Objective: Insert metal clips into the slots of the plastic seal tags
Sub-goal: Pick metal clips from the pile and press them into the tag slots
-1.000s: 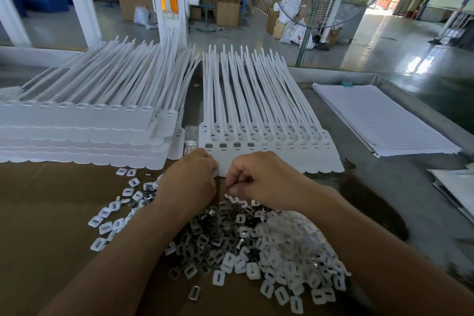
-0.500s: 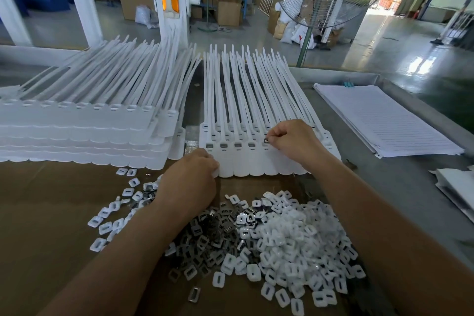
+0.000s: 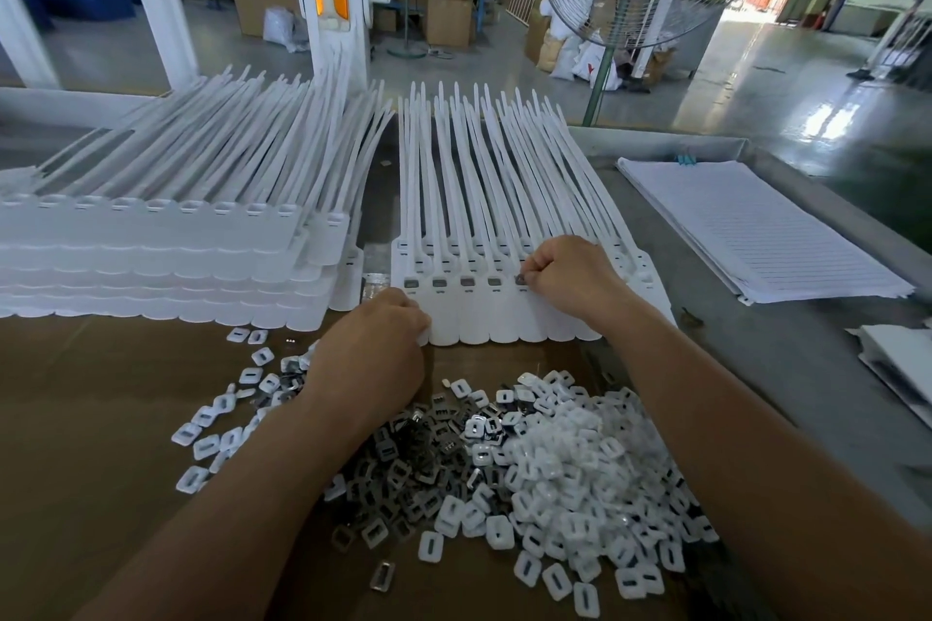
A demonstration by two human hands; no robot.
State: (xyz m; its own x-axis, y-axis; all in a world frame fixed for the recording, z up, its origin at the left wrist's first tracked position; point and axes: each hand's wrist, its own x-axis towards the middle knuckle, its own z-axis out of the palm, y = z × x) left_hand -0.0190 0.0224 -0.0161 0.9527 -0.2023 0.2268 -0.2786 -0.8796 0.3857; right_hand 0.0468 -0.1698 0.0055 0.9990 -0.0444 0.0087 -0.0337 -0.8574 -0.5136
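Seating step: I've got the right hand [image 3: 570, 275] pinching a metal clip [image 3: 520, 278] at the fifth slot of the seal tags [image 3: 504, 318]. The four slots left of it look filled.
Left hand [image 3: 373, 343]: curled at the tags' near-left edge, can't tell if it's gripping anything.
Next move: I reckon press it flush, then grab another from the clip pile [image 3: 418, 459].
Tags: long axis runs away from me, straps pointing far, heads near.

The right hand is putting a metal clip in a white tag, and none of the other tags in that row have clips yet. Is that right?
Not quite. The head view shows the right hand pinching a metal clip at a slot in the row of tags, but four tags to its left already hold clips.
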